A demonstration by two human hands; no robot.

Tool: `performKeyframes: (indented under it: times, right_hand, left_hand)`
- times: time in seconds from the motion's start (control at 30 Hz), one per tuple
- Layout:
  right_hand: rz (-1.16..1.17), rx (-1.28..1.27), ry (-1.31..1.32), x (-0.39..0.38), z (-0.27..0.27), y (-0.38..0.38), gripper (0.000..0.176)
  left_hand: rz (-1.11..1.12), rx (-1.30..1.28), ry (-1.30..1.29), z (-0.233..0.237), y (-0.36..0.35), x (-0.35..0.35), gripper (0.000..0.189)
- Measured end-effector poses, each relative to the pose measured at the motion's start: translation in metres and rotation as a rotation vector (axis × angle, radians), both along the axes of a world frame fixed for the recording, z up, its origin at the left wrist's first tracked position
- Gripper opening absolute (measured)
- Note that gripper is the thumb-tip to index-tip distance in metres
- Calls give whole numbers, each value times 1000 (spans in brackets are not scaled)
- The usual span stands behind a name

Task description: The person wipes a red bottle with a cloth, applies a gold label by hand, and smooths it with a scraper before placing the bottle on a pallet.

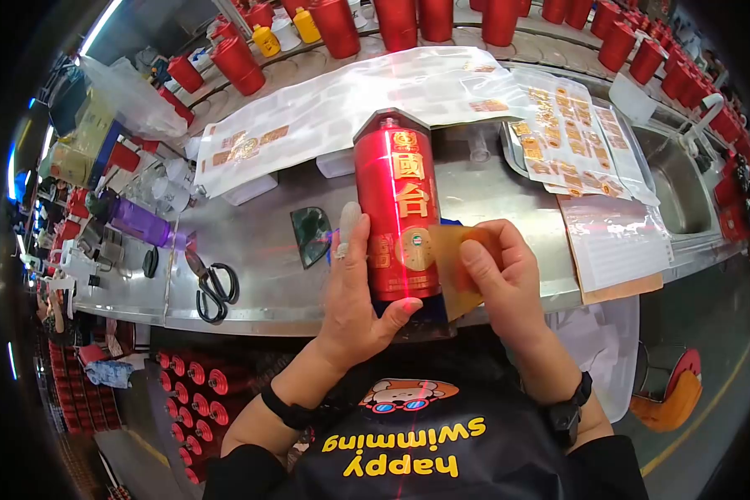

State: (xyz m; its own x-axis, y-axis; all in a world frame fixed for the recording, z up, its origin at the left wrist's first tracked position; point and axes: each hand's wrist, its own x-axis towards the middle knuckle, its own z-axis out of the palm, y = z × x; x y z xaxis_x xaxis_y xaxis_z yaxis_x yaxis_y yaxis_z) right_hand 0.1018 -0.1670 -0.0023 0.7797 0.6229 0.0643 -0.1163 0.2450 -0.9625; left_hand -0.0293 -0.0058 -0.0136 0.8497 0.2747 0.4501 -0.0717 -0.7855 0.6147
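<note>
A red bottle [375, 196] with gold characters lies on a dark, angular rest on the metal bench, its neck pointing away from me. A thin red light line runs down its face. My left hand [347, 304] grips the lower end, fingers along the left side and thumb at the base; pale covers sit on some fingertips. Between thumb and fingers, my right hand [512, 279] pinches a flat, amber, translucent scraper-like piece [452, 271]. Its edge meets the bottle's lower right side, beside a round gold label [415, 248].
Black-handled scissors [215, 292] and a dark green flat piece [311, 236] lie to the left, near a purple bottle [142, 221]. Sticker sheets [562, 133] lie right, before a sink [683, 187]. Behind a long white sheet [308, 108], red bottles [237, 65] line a conveyor.
</note>
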Motion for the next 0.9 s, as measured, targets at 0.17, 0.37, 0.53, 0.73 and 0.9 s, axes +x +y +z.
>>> performKeyframes:
  times: [0.17,0.37,0.53,0.73,0.9]
  right_hand:
    - [-5,-140,-255,-2,-6,4,22]
    - [-14,-139,-209,-1,-10,2,22]
    - [-3,-70,-117,0,-10,-3,20]
    - [32,2,-13,0,-11,-9,20]
    - [26,-33,-59,-3,-15,-6,20]
  left_hand:
    - [-121,-625,-87,5,-2,10,85]
    - [-147,-799,-76,7,-5,9,79]
    - [-34,204,-6,11,-7,-6,97]
    - [-33,-195,6,-18,7,-9,101]
    - [24,187,-55,-9,10,-10,85]
